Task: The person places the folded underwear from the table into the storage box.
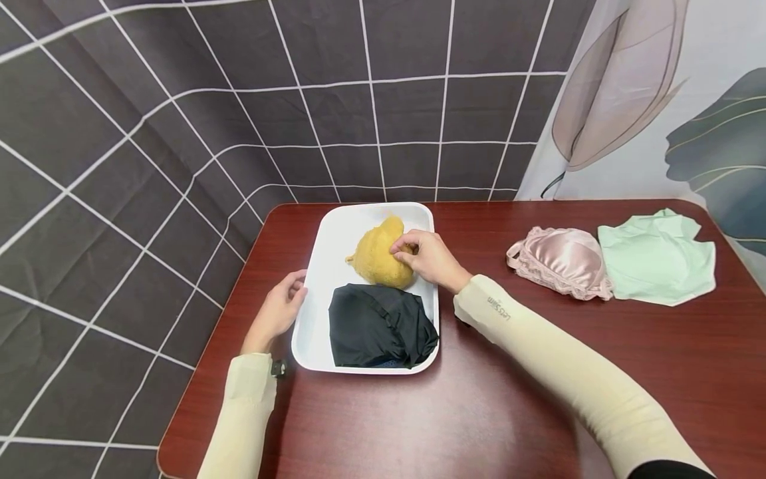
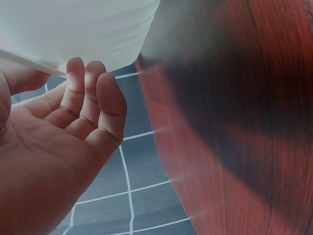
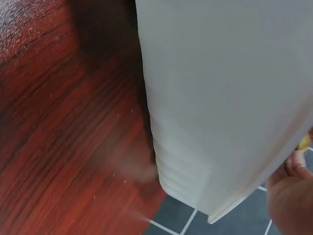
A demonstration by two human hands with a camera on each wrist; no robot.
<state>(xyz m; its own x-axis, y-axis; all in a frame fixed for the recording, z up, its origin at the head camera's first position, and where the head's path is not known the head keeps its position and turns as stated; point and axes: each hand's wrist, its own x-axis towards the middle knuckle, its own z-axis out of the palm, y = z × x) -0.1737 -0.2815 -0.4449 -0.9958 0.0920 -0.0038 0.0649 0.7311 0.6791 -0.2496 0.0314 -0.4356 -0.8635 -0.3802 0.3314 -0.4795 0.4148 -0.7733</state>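
Note:
In the head view a yellow fuzzy cloth bundle [image 1: 377, 256] sits in the far part of a white tray [image 1: 317, 332]. My right hand [image 1: 427, 256] pinches its right side between thumb and fingertips. A folded black garment [image 1: 380, 326] lies in the near part, its right edge reaching the tray's rim. My left hand [image 1: 280, 306] holds the tray's left rim; in the left wrist view its curled fingers [image 2: 111, 98] press the outer wall, the thumb by the rim. The right wrist view shows mostly the tray's outer side, with the right hand [image 3: 291, 191] partly seen.
On the right of the reddish-brown table [image 1: 479, 399] lie a pink satin bra [image 1: 559, 259] and a pale green folded cloth [image 1: 658, 259], side by side. A dark gridded curtain [image 1: 407, 113] hangs behind and to the left.

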